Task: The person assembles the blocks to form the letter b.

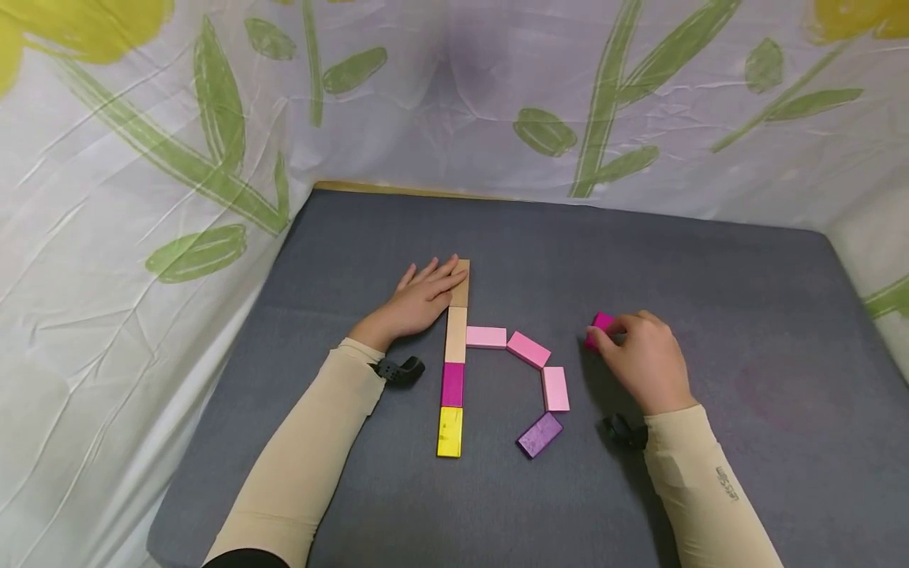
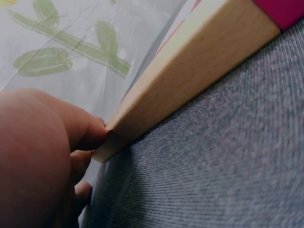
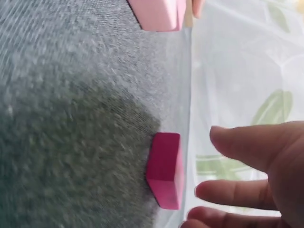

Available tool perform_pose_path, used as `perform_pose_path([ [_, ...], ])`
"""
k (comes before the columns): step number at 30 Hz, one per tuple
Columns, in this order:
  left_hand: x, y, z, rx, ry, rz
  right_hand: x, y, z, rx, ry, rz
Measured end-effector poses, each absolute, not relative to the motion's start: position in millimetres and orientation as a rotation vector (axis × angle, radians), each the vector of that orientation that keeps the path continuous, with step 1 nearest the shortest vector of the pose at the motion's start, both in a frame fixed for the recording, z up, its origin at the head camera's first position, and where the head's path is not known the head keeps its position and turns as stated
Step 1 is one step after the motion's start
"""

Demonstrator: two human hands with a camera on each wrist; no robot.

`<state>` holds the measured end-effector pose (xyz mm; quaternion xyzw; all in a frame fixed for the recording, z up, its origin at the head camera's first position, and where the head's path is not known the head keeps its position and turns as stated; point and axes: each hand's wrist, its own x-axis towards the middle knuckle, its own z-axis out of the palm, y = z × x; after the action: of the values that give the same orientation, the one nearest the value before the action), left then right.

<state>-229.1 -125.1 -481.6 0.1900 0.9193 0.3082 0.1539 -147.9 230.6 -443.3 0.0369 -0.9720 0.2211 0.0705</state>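
Note:
A straight column of blocks lies end to end: a tan block (image 1: 462, 291) at the far end, a pale wood block (image 1: 456, 335), a magenta block (image 1: 452, 385) and a yellow block (image 1: 450, 432). My left hand (image 1: 415, 306) touches the far tan block with its fingers extended. From the column's right side curve a light pink block (image 1: 486, 338), a pink block (image 1: 529, 349), another light pink block (image 1: 555, 389) and a purple block (image 1: 540, 435). Farther right, my right hand (image 1: 652, 359) is over a separate magenta block (image 3: 164, 164); thumb and fingers are spread apart from it.
A dark grey cloth surface (image 1: 383, 505) lies under the blocks. White sheeting (image 1: 440, 134) with painted green stems and yellow flowers hangs behind and at the sides. Dark straps are on both wrists over beige sleeves (image 1: 305, 450).

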Motion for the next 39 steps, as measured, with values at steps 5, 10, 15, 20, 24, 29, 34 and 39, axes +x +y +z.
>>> perform_pose_path([
  [5,-229,-125,-482,0.547,2.637,0.883,-152,229,-449,0.070,-2.960,0.662],
  [10,-229,-126,-482,0.548,2.641,0.881,-154,227,-451,0.053,-2.991,0.699],
  [15,-230,-126,-484,0.547,2.647,0.877,-155,223,-448,0.020,-3.034,0.758],
  [20,-231,-126,-485,0.540,2.648,0.881,-154,220,-448,0.040,-3.060,0.775],
  [24,-231,-125,-484,0.539,2.642,0.875,-148,219,-447,0.054,-3.076,0.780],
  [29,-231,-124,-483,0.542,2.642,0.866,-140,214,-440,0.082,-3.035,0.779],
  [34,-231,-124,-482,0.556,2.640,0.879,-130,204,-435,0.247,-2.916,0.820],
  [39,-232,-125,-484,0.558,2.640,0.889,-120,193,-431,0.463,-2.810,0.845],
])
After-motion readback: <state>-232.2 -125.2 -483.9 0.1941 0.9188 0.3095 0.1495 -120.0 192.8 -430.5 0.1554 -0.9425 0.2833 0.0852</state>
